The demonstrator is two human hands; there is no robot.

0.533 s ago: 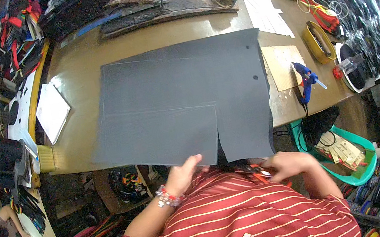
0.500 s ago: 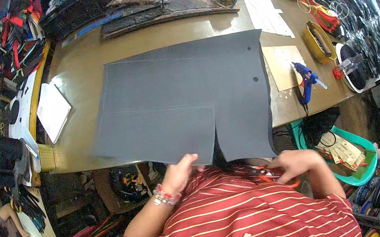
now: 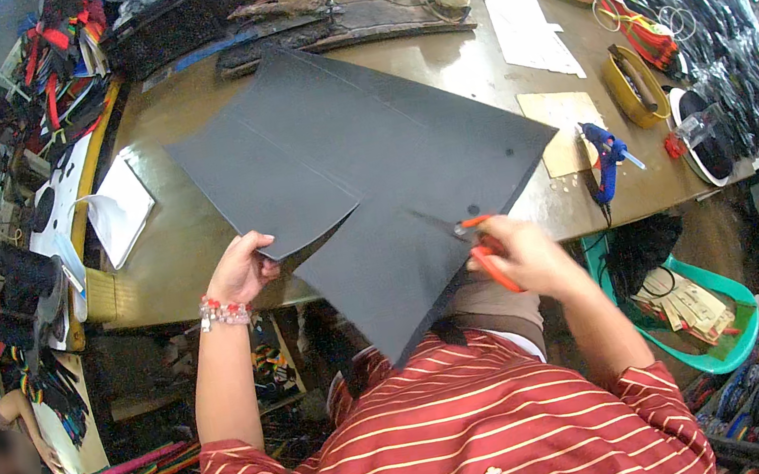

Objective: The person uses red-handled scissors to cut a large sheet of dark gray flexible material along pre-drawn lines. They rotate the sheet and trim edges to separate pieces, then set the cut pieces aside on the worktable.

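Observation:
A large dark grey sheet (image 3: pixel 360 129), stiff and foam-like, lies turned at an angle on the table, its near corner hanging past the front edge. A cut runs into it from the near left side, and faint pale lines and two dark spots mark its surface. My left hand (image 3: pixel 246 269) pinches the flap beside the cut, thumb on top. In my right hand (image 3: pixel 523 257) is a pair of orange-handled scissors (image 3: pixel 495 267). Their blurred blades lie over the sheet's right part; whether they are apart cannot be made out.
Right of the sheet, a blue glue gun (image 3: pixel 603 159) rests by a tan board (image 3: pixel 554 120), near a yellow container (image 3: pixel 634 85). White papers lie left (image 3: pixel 120 214) and far right (image 3: pixel 528 30). A long dark bar (image 3: pixel 382 18) crosses the back. Below right hangs a green tub (image 3: pixel 726 357).
The sheet has turned clockwise, its cut now facing near left. My left hand has moved left and up with it. My right hand has lifted the scissors from my lap to over the sheet.

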